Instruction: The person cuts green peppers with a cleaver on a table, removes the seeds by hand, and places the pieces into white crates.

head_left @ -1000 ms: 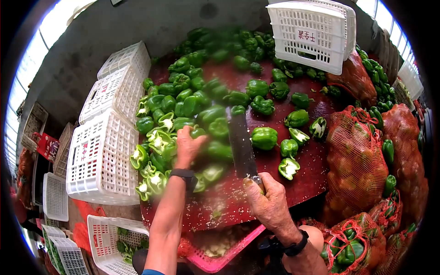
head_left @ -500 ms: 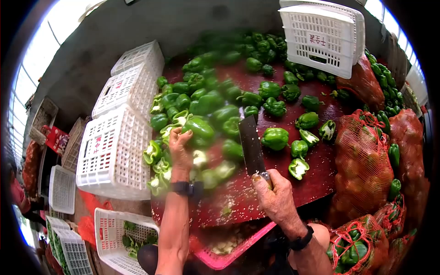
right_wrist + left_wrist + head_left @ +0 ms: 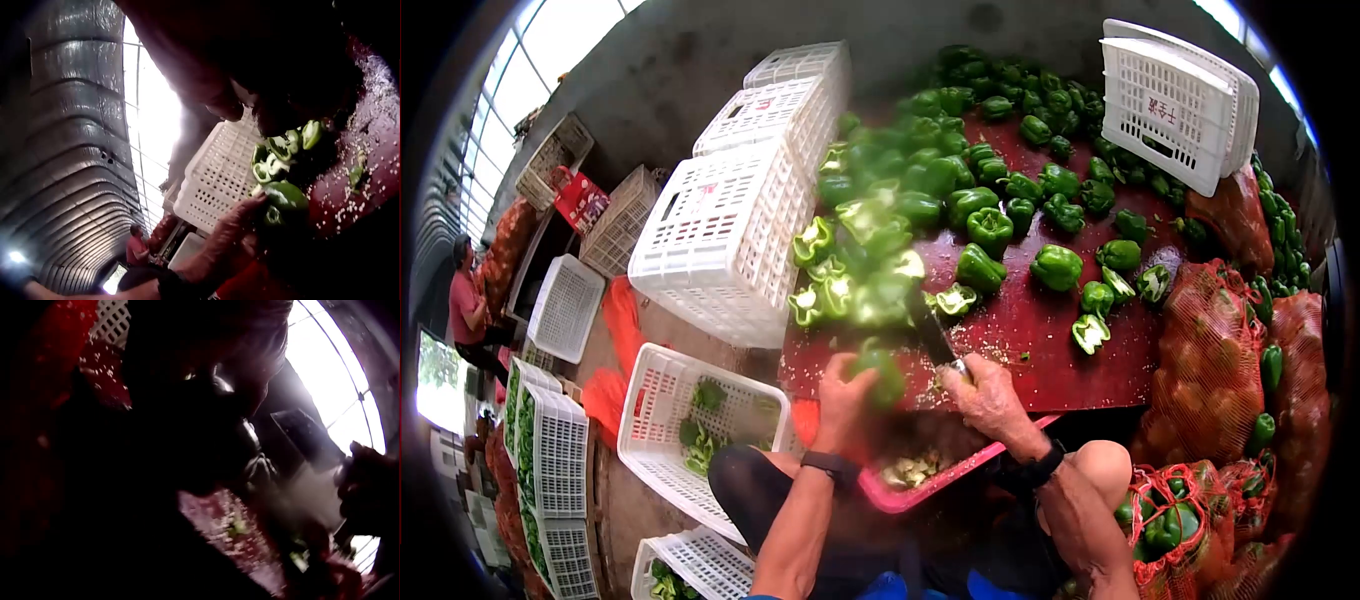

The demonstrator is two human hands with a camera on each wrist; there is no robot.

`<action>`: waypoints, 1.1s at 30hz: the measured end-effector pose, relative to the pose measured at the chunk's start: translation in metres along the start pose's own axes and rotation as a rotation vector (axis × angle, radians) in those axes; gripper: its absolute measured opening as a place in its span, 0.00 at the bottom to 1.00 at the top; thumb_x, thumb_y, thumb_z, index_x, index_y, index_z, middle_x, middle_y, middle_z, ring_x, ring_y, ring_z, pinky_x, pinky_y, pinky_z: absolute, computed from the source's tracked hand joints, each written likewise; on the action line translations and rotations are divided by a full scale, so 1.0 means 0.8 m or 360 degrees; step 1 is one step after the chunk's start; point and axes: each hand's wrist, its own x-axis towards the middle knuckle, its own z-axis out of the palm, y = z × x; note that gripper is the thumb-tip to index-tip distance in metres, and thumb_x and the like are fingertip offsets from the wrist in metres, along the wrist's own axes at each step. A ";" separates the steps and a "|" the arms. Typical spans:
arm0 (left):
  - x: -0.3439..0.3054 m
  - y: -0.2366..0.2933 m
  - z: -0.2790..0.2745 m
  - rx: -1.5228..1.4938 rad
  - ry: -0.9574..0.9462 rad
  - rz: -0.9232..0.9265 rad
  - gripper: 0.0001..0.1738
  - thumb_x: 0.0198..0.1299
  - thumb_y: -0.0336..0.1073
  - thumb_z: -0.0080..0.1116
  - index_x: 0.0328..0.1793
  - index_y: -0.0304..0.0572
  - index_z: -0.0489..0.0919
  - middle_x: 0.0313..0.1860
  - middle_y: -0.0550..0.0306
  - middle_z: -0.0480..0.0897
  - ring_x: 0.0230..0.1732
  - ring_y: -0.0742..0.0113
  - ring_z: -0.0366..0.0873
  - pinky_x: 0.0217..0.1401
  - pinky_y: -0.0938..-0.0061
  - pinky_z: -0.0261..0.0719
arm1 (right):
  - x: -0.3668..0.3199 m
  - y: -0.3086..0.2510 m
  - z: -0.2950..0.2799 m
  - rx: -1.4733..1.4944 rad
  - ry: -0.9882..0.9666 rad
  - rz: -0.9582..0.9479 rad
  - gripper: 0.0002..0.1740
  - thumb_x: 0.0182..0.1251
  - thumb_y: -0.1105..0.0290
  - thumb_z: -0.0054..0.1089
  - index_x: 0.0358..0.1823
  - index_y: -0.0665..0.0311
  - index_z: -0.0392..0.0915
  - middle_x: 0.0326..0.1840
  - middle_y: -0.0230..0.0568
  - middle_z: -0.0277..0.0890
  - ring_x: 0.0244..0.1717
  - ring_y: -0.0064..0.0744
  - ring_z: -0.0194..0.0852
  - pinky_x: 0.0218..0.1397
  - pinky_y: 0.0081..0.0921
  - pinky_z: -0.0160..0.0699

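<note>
My left hand (image 3: pixel 842 400) holds a green bell pepper (image 3: pixel 880 375) near the front edge of the red table (image 3: pixel 1090 385); the pepper is blurred in the head view. In the right wrist view, the fingertips rest against the same glossy pepper (image 3: pixel 285 197). My right hand (image 3: pixel 988 395) grips the handle of a broad-bladed knife (image 3: pixel 932 335), its blade pointing away over the table. Dim in the left wrist view, the blade (image 3: pixel 306 434) stands out against the bright window. Cut pepper halves (image 3: pixel 837 295) lie at the left side, whole peppers (image 3: pixel 1057 267) farther back and right.
White crates (image 3: pixel 720 215) stand along the table's left side, and more (image 3: pixel 1170 105) at the back right. A pink basket (image 3: pixel 960 470) with pale scraps sits below the front edge. Red net sacks (image 3: pixel 1210 360) crowd the right. Another person (image 3: pixel 466 305) is at far left.
My left hand has picked a pepper from the pile and brought it back to the table's front edge. The knife has come nearer to it. The head view has swung left.
</note>
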 end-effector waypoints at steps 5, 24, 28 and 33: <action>0.000 -0.035 -0.001 0.0401 0.0219 0.0371 0.18 0.58 0.39 0.73 0.48 0.37 0.80 0.35 0.60 0.80 0.39 0.71 0.76 0.43 0.75 0.75 | -0.045 -0.025 0.022 -0.0152 -0.0121 0.0230 0.19 0.69 0.57 0.65 0.37 0.71 0.79 0.31 0.60 0.82 0.35 0.52 0.85 0.39 0.46 0.80; -0.050 -0.008 0.031 0.0587 0.0257 -0.0059 0.23 0.54 0.45 0.76 0.33 0.36 0.74 0.24 0.55 0.78 0.26 0.65 0.74 0.33 0.65 0.76 | -0.137 0.007 0.049 -0.0742 0.0151 0.0249 0.22 0.70 0.54 0.63 0.36 0.70 0.71 0.26 0.65 0.78 0.35 0.68 0.81 0.37 0.57 0.78; -0.049 0.001 0.032 0.0659 0.0303 -0.0117 0.28 0.52 0.47 0.77 0.47 0.34 0.76 0.33 0.49 0.83 0.31 0.60 0.80 0.39 0.63 0.81 | -0.147 -0.006 0.046 -0.0767 0.0143 0.0170 0.22 0.70 0.54 0.61 0.36 0.69 0.71 0.26 0.65 0.78 0.33 0.69 0.81 0.36 0.57 0.79; -0.038 -0.032 0.032 0.0582 0.0231 0.0005 0.43 0.52 0.46 0.77 0.69 0.32 0.71 0.45 0.44 0.85 0.41 0.58 0.84 0.47 0.64 0.83 | -0.167 -0.019 0.039 -0.0875 0.0100 0.0119 0.19 0.68 0.57 0.62 0.36 0.68 0.73 0.25 0.61 0.79 0.30 0.65 0.82 0.34 0.56 0.80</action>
